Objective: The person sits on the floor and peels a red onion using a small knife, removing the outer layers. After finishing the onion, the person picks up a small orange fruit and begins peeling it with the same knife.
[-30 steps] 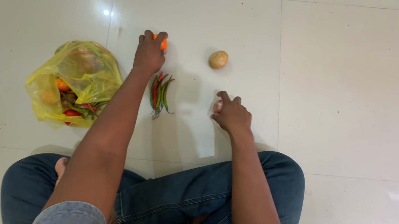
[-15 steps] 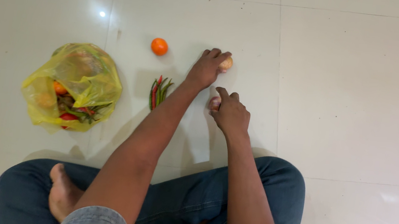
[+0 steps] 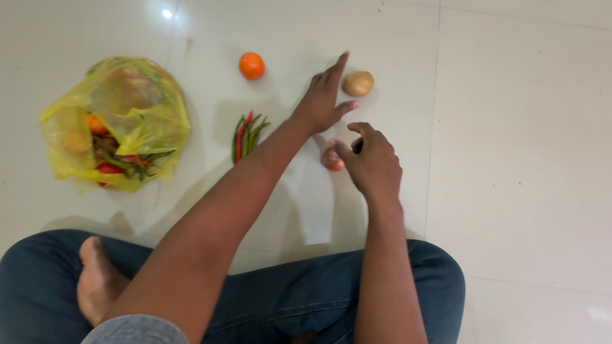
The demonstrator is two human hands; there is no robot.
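Left hand [image 3: 321, 102] open beside potato [image 3: 358, 83], right hand [image 3: 373, 160] gripping onion [image 3: 333, 160], chillies [image 3: 245, 136] nearby

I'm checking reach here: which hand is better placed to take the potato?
Left, probably. The left hand is open with its fingertips just beside the potato, while the right hand sits nearer the body, curled on a small reddish item.

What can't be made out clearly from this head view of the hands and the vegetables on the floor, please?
- The pinkish item under the right hand: mostly covered by the fingers, so its kind is unclear.
- The contents of the yellow bag: blurred by the plastic film; only orange, red and green bits show.
- The left hand by the potato: contact cannot be told.
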